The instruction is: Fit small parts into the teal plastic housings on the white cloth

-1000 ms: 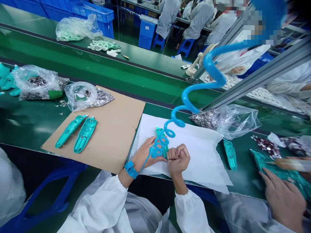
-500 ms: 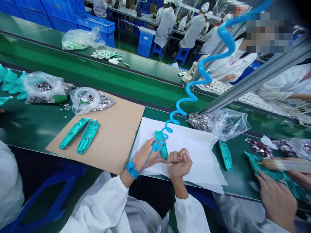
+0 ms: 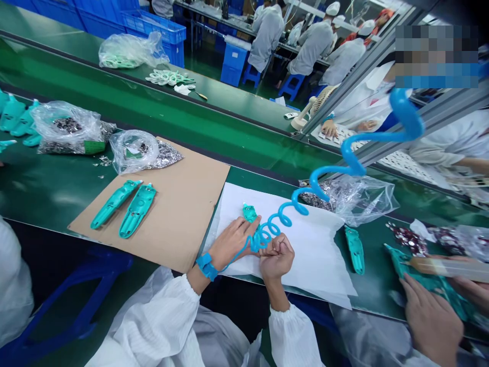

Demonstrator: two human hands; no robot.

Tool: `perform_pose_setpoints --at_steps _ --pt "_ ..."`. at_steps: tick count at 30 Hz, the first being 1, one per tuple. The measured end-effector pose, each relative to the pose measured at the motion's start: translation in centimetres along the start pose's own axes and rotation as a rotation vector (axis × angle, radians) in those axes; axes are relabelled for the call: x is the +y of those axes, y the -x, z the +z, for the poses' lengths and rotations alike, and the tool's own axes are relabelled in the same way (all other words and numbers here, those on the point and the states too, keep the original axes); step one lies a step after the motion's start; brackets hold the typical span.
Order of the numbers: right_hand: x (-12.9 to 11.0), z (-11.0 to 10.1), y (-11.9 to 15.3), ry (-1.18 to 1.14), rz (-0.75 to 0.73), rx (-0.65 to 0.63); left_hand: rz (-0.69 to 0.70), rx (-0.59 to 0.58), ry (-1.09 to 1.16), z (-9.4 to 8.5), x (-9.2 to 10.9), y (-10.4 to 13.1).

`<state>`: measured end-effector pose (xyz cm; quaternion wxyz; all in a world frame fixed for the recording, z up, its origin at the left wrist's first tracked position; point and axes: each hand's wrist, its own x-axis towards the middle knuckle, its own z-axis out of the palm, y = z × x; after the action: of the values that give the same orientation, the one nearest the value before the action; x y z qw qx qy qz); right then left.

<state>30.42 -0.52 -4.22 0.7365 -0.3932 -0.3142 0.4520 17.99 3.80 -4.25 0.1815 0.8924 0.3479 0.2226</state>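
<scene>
A teal plastic housing half (image 3: 249,212) lies on a white sheet (image 3: 313,260) in front of me. My left hand (image 3: 233,242) rests over its lower part and holds it, its fingers covering much of it. Around that wrist is a blue wrist strap (image 3: 207,266), tied to a coiled blue cord (image 3: 300,200) that crosses the view. My right hand (image 3: 278,256) is closed in a fist beside the left one, at the near end of the housing. Whatever its fingers grip is hidden.
Two teal housings (image 3: 138,210) lie on cardboard (image 3: 187,204) at left, below bags of small metal parts (image 3: 166,154). Another housing (image 3: 355,248) lies right of the sheet. A co-worker's hand (image 3: 433,316) works at far right. A metal post (image 3: 355,66) rises beyond.
My right hand has moved left, against my left hand. My left fingers now cover more of the housing. The coiled cord has swung to the right as the view shifted slightly.
</scene>
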Motion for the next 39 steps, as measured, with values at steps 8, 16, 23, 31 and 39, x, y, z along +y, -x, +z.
perform_pose_setpoints --at_steps 8,16,23,31,39 --pt "1.5 -0.8 0.1 0.216 0.064 -0.093 -0.054 0.019 0.131 0.4 -0.4 0.5" --pt "0.1 0.3 -0.6 0.380 -0.081 -0.103 -0.010 0.072 0.080 0.3 -1.0 0.5" --pt "-5.1 1.5 0.0 1.494 0.082 -0.120 0.029 0.109 0.077 1.0 -2.2 0.4" --pt "-4.3 2.9 -1.3 1.656 0.260 -0.202 0.092 0.149 0.018 1.4 -2.9 0.1" --pt "-11.4 -3.5 -1.4 1.571 0.275 0.052 0.094 0.277 -0.035 1.9 -3.3 0.5"
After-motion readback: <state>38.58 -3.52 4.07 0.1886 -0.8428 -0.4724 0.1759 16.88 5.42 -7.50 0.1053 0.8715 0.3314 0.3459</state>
